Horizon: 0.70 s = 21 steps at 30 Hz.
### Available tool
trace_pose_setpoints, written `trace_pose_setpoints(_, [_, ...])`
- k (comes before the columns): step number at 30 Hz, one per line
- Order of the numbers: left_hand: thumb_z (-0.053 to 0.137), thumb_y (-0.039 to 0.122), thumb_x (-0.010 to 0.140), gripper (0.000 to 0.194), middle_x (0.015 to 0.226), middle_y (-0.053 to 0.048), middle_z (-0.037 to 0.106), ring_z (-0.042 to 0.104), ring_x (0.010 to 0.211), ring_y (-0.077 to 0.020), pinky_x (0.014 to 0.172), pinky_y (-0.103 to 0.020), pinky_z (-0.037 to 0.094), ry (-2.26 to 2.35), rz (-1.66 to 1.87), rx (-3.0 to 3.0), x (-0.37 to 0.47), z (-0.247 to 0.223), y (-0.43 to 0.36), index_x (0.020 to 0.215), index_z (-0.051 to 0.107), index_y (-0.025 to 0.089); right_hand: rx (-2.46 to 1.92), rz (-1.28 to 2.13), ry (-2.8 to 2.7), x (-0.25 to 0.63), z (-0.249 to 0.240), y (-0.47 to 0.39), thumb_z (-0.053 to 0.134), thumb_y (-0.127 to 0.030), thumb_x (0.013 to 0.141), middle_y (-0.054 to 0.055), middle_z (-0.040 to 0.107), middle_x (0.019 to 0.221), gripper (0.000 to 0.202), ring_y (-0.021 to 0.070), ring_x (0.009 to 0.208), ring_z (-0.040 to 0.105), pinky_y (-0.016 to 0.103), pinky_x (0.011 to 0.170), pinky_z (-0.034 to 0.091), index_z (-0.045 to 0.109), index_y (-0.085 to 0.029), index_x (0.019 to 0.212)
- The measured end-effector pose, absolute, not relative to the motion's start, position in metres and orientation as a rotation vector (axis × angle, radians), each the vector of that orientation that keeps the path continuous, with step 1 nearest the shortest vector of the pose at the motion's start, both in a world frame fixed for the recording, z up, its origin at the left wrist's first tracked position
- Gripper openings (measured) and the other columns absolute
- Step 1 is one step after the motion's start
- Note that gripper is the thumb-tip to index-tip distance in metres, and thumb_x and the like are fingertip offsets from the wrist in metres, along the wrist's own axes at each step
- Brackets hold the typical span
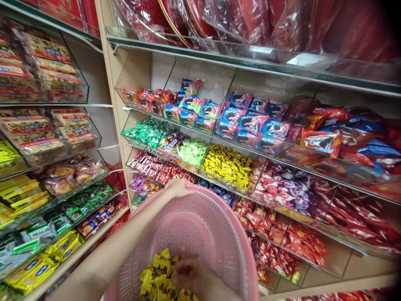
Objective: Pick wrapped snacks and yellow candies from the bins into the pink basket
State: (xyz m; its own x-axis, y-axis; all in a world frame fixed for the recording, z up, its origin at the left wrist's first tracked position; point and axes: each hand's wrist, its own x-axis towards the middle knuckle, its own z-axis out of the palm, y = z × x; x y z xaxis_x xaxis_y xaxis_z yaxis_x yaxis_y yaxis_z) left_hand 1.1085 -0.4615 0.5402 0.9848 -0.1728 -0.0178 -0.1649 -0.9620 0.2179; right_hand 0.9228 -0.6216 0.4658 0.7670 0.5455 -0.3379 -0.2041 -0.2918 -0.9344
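Note:
A pink perforated plastic basket [219, 221] is tilted in front of the shelves, its inside facing me. My left hand [179, 187] is closed on the basket's far rim, with the forearm stretched across its left side. Yellow-wrapped candies [156, 276] lie in a heap at the lower part of the basket. Inside it, beside and partly over that heap, is my right hand [194, 271]; motion blurs its fingers, so whether it holds any candy cannot be made out. Above the rim, a clear shelf bin holds similar yellow-wrapped candies [227, 166].
Blue-and-pink snack packets [244, 119] fill upper bins. Green candies [145, 133] and purple-and-white candies [291, 188] sit in neighbouring bins. A glass shelf edge [250, 54] runs overhead. A wooden upright [109, 83] separates the left shelves, stacked with packaged cookies [56, 75].

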Motion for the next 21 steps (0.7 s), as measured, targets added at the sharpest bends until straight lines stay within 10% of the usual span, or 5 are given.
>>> trace_pose_setpoints(14, [0.044,0.07,0.067,0.055,0.085,-0.012,0.069,0.064,0.084,-0.0315,0.068,-0.038,0.049,-0.237,-0.029,2.878,1.108,0.535,-0.459,0.081,0.065,0.021,-2.781,-0.229,-0.236,1.075,0.64,-0.69,0.044,-0.042,0.086,0.008,0.059,0.111,0.039,0.018,0.101,0.054,0.03,0.089,0.04,0.051,-0.018,0.116])
trace_pose_setpoints(21, [0.044,0.071,0.067,0.055,0.085,-0.01,0.069,0.065,0.083,-0.0299,0.069,-0.036,0.048,-0.218,-0.031,2.878,1.11,0.532,-0.461,0.081,0.065,0.022,-3.005,0.273,0.193,1.155,0.645,-0.695,0.052,-0.076,0.06,0.025,0.05,0.126,0.096,0.0379,0.113,0.051,0.049,0.09,0.041,0.046,-0.007,0.126])
